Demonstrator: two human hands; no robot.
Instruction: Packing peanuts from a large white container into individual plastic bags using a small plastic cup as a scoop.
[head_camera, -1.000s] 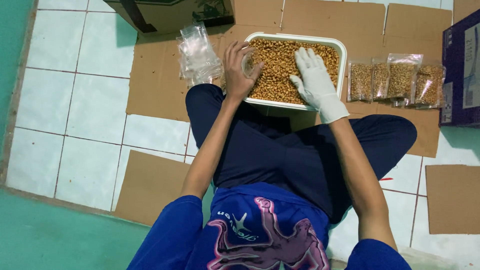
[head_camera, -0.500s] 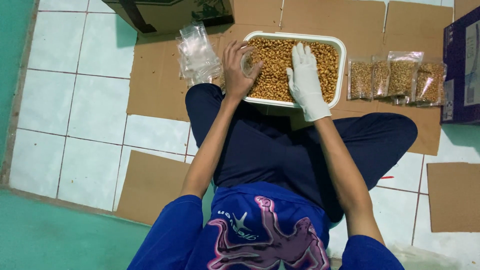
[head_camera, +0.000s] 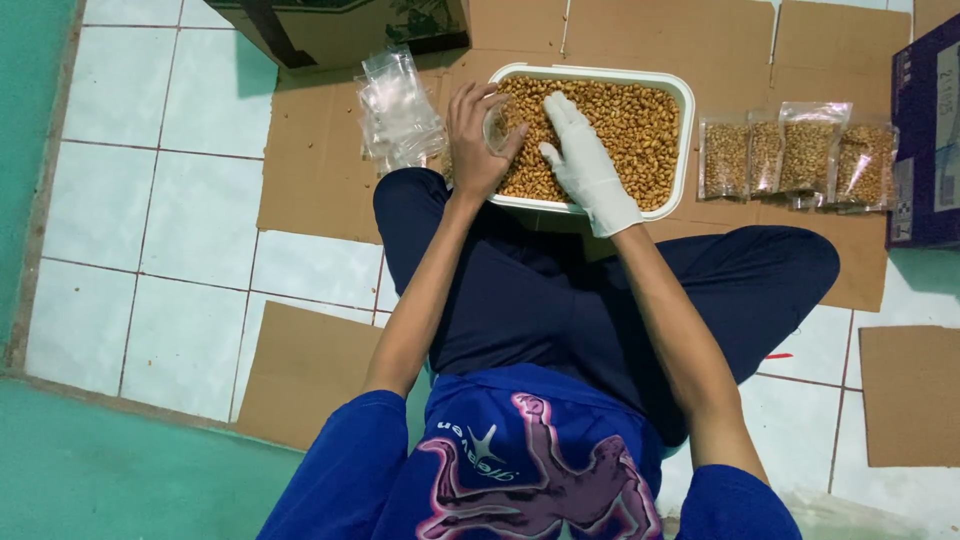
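A white rectangular tub (head_camera: 683, 150) full of brown nuts (head_camera: 630, 125) sits on cardboard in front of my crossed legs. My left hand (head_camera: 478, 140) is bare and grips a small clear plastic bag (head_camera: 495, 125) at the tub's left edge. My right hand (head_camera: 583, 160), in a white glove, rests flat on the nuts right beside that bag, fingers pointing toward it. A loose pile of empty clear bags (head_camera: 398, 108) lies left of the tub.
Several filled bags of nuts (head_camera: 795, 160) lie in a row right of the tub. A dark blue box (head_camera: 925, 150) stands at the far right, a cardboard box (head_camera: 340, 25) at the top. Flattened cardboard sheets (head_camera: 300, 370) cover parts of the white tile floor.
My gloved right hand has slid left across the nuts, from the tub's right side to next to the bag held in my left hand.
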